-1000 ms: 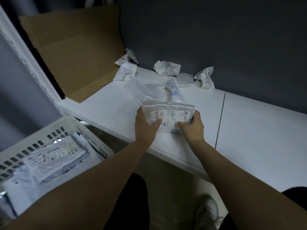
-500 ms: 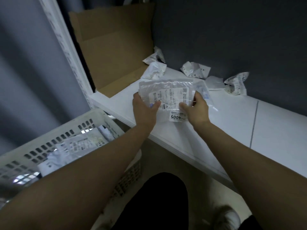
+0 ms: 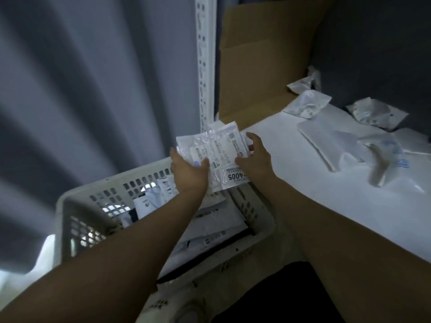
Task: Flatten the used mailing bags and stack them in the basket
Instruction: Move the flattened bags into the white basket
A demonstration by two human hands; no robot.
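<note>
Over the basket's far rim, the left hand [image 3: 189, 173] and right hand [image 3: 255, 159] pinch a flattened mailing bag [image 3: 215, 157] by its two sides, thumbs on top, likely to keep it flat for the drop. One label reads "4005"; the rest is too small to read. Below, the basket [image 3: 77, 220] holds flat bags; crumpled bags [image 3: 377, 110] wait on the tabletop [image 3: 326, 194].
</note>
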